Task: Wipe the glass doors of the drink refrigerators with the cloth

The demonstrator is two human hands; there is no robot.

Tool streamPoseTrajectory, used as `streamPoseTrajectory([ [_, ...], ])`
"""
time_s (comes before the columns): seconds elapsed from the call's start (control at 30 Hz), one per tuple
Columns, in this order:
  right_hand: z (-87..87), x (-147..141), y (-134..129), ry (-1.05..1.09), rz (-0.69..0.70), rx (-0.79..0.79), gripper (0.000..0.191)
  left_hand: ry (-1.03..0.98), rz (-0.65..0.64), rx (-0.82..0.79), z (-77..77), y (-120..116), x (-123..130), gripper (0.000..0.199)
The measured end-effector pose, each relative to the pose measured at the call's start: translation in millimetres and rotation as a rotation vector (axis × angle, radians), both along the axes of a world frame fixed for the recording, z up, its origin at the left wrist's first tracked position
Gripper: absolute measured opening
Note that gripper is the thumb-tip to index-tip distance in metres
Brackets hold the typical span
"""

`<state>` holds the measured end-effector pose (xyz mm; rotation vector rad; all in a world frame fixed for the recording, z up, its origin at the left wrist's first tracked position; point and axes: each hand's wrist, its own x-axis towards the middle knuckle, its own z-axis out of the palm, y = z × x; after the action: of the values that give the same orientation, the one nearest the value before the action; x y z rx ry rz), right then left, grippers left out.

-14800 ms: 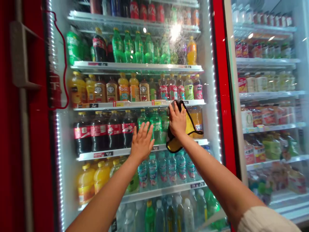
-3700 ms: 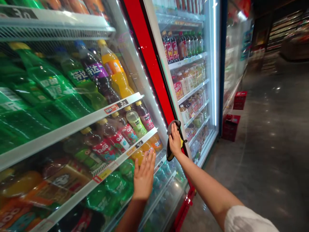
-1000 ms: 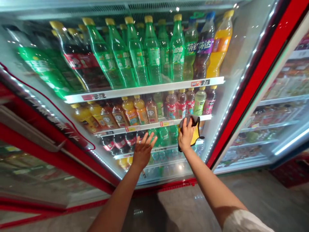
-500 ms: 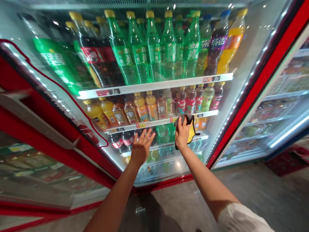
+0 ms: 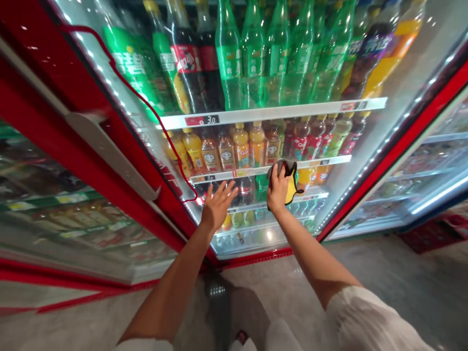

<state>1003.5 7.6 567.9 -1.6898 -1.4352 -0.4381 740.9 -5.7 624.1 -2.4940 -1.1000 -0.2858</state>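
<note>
My right hand (image 5: 278, 189) presses a cleaning cloth (image 5: 291, 187), grey on one side and yellow on the other with a black edge, against the glass door of a lit drinks fridge. Its fingers lie bent over the cloth, whose yellow corner sticks out to the right. To the left, my left hand (image 5: 218, 204) has its fingers spread at the glass and holds nothing. Behind the glass are green soda bottles (image 5: 256, 61) on the upper shelf and small juice bottles (image 5: 241, 146) on the shelf below.
A red line (image 5: 141, 95) runs down the glass at the left. Beside it is the door's grey handle (image 5: 113, 156) on the red frame. Another fridge (image 5: 420, 180) stands at the right, with a red crate (image 5: 427, 236) on the concrete floor (image 5: 365, 273).
The view has shifted, so the fridge shelves sit further right and higher. My right hand and the cloth stay at the glass, slightly higher in view. My left hand stays spread.
</note>
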Motion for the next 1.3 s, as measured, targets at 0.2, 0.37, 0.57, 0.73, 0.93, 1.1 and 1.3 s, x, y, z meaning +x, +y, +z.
streamPoseTrajectory([
  [0.2, -24.2, -41.4, -9.6, -0.257, 0.279, -0.121, 0.075, -0.095, 0.058, -0.015, -14.2, -10.3, -11.5, 0.076],
  [0.37, -32.2, -16.2, -16.0, -0.257, 0.266, -0.072, 0.068, -0.128, 0.104, 0.009, -20.1, -17.6, -32.9, 0.083],
  [0.57, -8.1, -85.2, -0.1, -0.089, 0.148, -0.021, 0.074, -0.088, 0.118, 0.053, -27.4, -13.2, -46.0, 0.078],
  [0.73, -38.3, -94.2, -15.9, -0.193, 0.256, -0.071, 0.066, -0.06, 0.061, 0.051, -29.3, -6.3, -66.6, 0.083],
  [0.93, -20.4, -117.7, -8.5, -0.039, 0.135, 0.017, 0.07, -0.072, 0.069, 0.051, -25.6, -4.7, -107.0, 0.082],
  [1.1, -19.0, -184.6, -5.7, -0.182, 0.23, -0.083, 0.069, -0.111, 0.074, 0.057, -30.8, -6.0, -131.3, 0.086],
  [1.3, -34.0, -169.2, -13.9, -0.169, 0.204, -0.063, 0.066, -0.096, 0.051, 0.072, -28.7, -4.6, -164.8, 0.082],
])
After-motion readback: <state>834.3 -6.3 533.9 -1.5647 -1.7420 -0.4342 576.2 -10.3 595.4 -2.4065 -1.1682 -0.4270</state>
